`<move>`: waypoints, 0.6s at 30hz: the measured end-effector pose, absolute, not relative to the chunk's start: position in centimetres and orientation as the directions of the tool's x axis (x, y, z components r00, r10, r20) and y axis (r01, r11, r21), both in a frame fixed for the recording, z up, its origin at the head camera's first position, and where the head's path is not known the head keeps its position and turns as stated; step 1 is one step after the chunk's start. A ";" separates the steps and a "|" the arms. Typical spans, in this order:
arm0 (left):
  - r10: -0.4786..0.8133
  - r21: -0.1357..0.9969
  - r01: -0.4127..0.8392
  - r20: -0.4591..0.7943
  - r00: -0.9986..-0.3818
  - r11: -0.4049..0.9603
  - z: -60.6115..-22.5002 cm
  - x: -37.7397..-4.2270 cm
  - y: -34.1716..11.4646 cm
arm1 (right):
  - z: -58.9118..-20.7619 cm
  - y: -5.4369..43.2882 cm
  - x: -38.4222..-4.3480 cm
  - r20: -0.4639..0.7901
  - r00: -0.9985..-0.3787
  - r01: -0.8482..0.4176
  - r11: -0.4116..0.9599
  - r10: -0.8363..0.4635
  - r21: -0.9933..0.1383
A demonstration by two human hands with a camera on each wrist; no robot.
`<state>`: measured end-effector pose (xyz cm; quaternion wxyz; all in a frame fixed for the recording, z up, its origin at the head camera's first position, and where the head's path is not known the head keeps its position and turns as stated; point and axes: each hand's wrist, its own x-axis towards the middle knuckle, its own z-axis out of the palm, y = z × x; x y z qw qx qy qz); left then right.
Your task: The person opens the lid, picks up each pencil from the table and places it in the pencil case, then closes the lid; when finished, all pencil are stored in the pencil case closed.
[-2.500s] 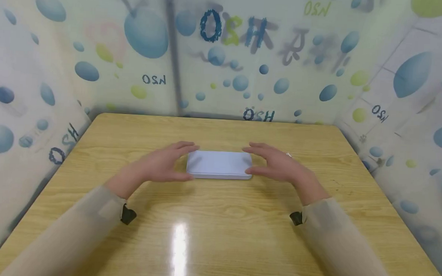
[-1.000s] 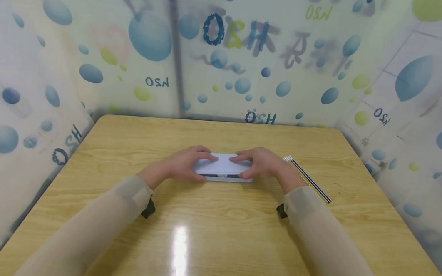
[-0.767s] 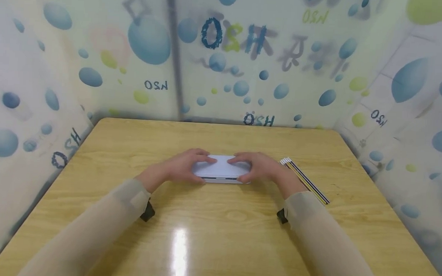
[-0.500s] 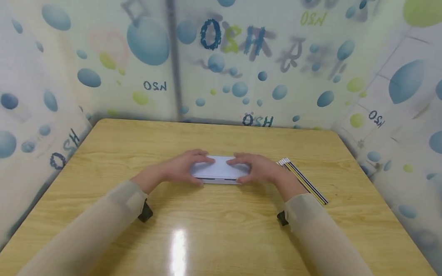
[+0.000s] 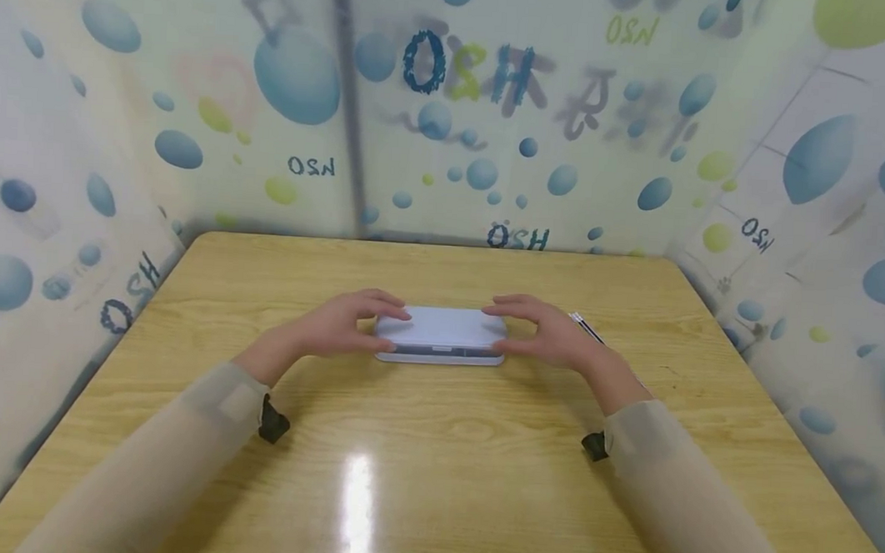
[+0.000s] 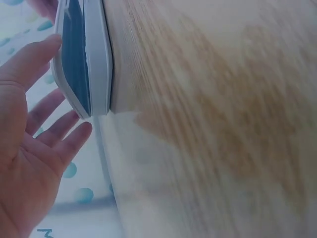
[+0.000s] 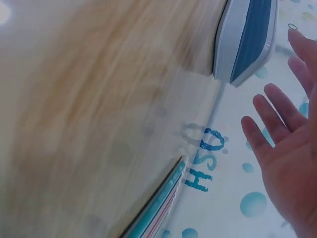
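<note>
A pale white, flat pencil case (image 5: 440,328) lies on the table, its lid slightly raised so that a dark gap shows along the front edge. My left hand (image 5: 335,325) is at its left end, fingers extended. In the left wrist view the left thumb (image 6: 49,47) is at the lid's edge, while the other fingers spread behind the case. At the right end is my right hand (image 5: 548,332), fingers loosely extended. The right wrist view shows that hand's fingers (image 7: 277,119) apart from the case (image 7: 247,37); thumb contact cannot be made out there.
Several striped pencils (image 7: 158,203) lie on the wooden table (image 5: 433,460) to the right of the case. In the head view the right hand and forearm hide most of them. Patterned walls (image 5: 434,142) enclose the table's back and sides.
Half a second ago both hands gripped the case's ends with thumbs and fingers over the lid. They have since moved outward and loosened, and the front gap under the lid has widened.
</note>
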<state>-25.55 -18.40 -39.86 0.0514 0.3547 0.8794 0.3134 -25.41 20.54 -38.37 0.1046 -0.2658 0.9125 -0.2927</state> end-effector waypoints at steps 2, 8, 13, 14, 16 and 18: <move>0.656 0.598 0.582 0.121 -0.745 0.551 -39.8 -25.6 -18.5 | -38.4 20.9 -25.2 -0.003 -0.839 -0.431 0.668 -0.545 -0.607; 0.655 0.640 0.537 0.070 -0.753 0.549 -39.9 -25.8 -18.8 | -38.4 21.7 -24.5 0.061 -0.843 -0.436 0.614 -0.534 -0.658; 0.617 0.699 0.482 0.075 -0.784 0.528 -39.6 -26.2 -19.0 | -38.1 22.2 -24.0 0.045 -0.841 -0.417 0.593 -0.540 -0.688; 0.608 0.703 0.479 0.083 -0.790 0.526 -39.5 -26.2 -19.1 | -38.2 22.3 -23.9 0.029 -0.838 -0.407 0.590 -0.544 -0.698; 0.589 0.706 0.472 0.096 -0.802 0.528 -39.3 -26.4 -19.1 | -38.3 22.3 -23.9 -0.005 -0.831 -0.388 0.587 -0.556 -0.711; 0.570 0.706 0.461 0.099 -0.816 0.537 -39.1 -26.5 -19.2 | -38.6 22.3 -24.1 -0.040 -0.825 -0.375 0.599 -0.564 -0.708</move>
